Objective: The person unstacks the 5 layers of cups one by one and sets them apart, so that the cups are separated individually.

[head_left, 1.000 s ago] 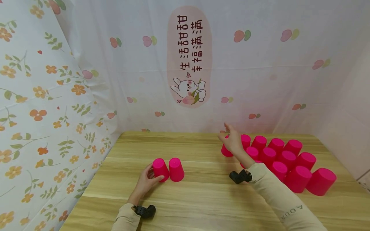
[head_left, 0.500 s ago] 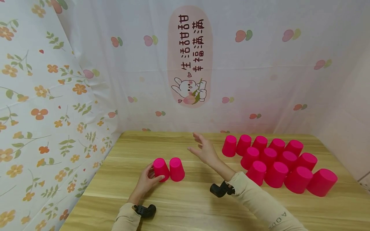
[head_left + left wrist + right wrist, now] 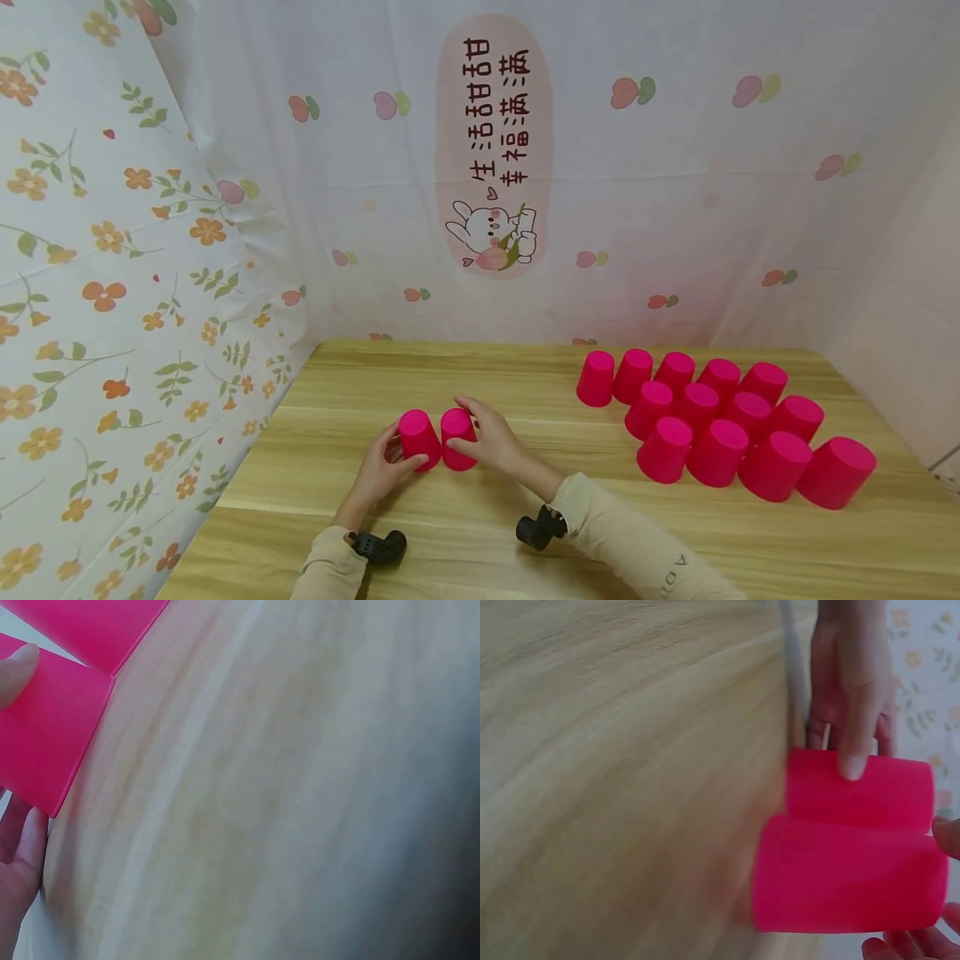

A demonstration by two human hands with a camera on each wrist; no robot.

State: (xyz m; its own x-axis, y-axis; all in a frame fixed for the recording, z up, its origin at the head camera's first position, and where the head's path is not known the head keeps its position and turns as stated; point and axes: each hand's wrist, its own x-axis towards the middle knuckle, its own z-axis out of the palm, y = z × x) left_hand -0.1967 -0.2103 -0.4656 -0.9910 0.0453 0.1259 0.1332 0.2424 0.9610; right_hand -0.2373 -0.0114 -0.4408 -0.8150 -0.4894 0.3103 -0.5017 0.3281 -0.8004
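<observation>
Two upside-down pink cups stand side by side left of the table's middle. My left hand (image 3: pixel 380 473) grips the left cup (image 3: pixel 417 437), its thumb (image 3: pixel 16 673) lying across the cup's near side and its fingers around the far left. My right hand (image 3: pixel 495 440) is at the right cup (image 3: pixel 454 427), thumb in front and index finger stretched out past the top. In the right wrist view this cup (image 3: pixel 847 881) lies between the spread thumb and fingers (image 3: pixel 907 945); whether they press on it cannot be told.
Several more upside-down pink cups (image 3: pixel 720 450) stand in rows on the right of the wooden table (image 3: pixel 330 550). Patterned cloth (image 3: pixel 360 208) hangs behind and to the left. A black device (image 3: pixel 378 547) is strapped to each wrist.
My right hand has swung left from the cup rows, over the table, to the right cup of the pair. My left hand has stayed on the left cup. The cups stand as before.
</observation>
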